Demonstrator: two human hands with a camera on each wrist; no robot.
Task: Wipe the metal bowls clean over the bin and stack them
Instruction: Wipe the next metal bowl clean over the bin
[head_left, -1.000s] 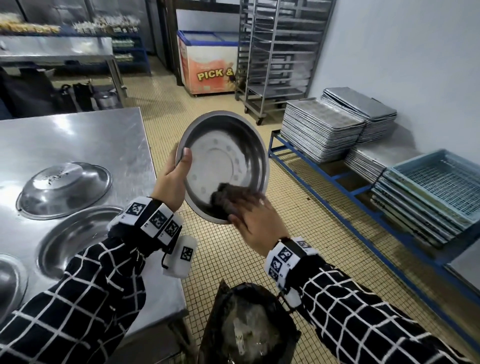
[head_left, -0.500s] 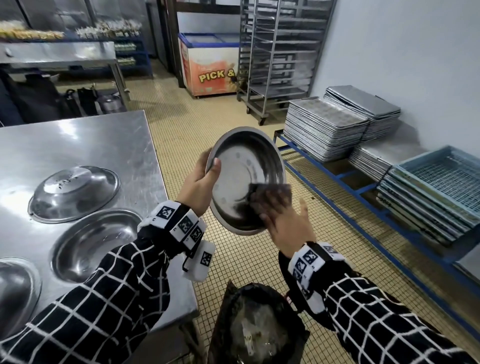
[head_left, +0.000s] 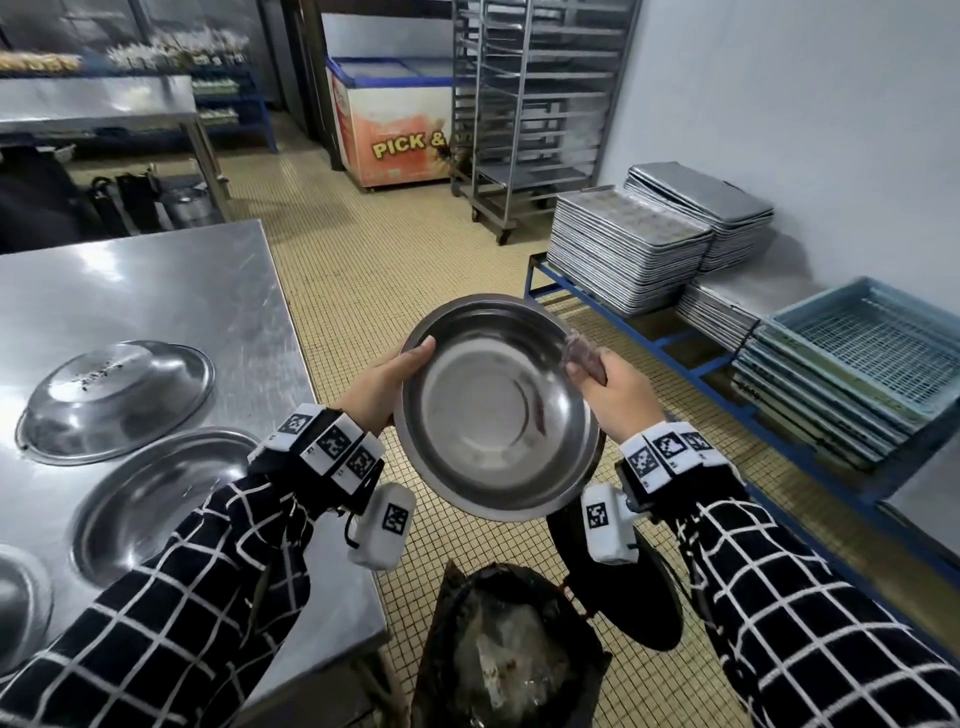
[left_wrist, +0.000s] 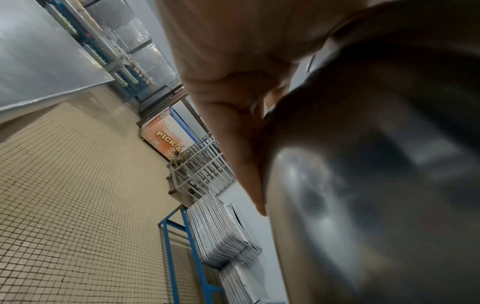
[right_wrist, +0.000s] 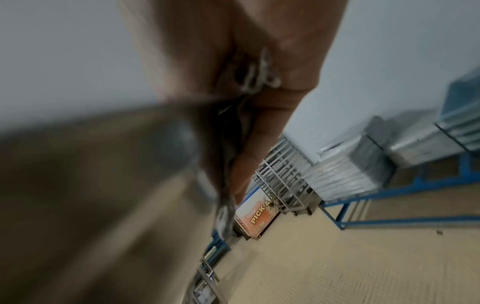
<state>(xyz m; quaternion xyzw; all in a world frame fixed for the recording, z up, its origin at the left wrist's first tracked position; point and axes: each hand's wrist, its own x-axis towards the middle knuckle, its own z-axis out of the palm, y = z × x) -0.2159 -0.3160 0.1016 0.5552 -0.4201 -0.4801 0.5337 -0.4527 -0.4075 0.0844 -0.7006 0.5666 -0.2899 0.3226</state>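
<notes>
Nearest you, at 6 o'clock low in the head view, the bin (head_left: 511, 660) sits on the floor, its black liner open with pale scraps inside.

Directly above it you hold the metal bowl (head_left: 493, 410), mouth up and tipped toward you. A half second ago it stood almost on edge with the cloth pressed to its inner wall; it now lies much flatter and the interior is bare, apart from one dark mark at 4 o'clock that may be residue or a reflection.

Your left hand (head_left: 387, 387) grips the rim at 9 o'clock, thumb hooked over the edge; the left wrist view shows fingers flat along the outer wall. Your right hand (head_left: 615, 392) has come off the inner surface and sits at the rim at 3 o'clock, fingers curled around the bunched cloth (head_left: 582, 353). Whether it also pinches the rim, I cannot tell; the right wrist view is blurred.

Judgement: the inside wipe of this bowl looks finished or nearly so; check that mark before stacking.

On the bench (head_left: 171, 291) at 9 o'clock: an upright bowl (head_left: 156, 493), then an inverted bowl (head_left: 117, 397) beyond it, with a third bowl (head_left: 21, 597) cut off at the left edge. None are nested, so stacking has not begun.
</notes>
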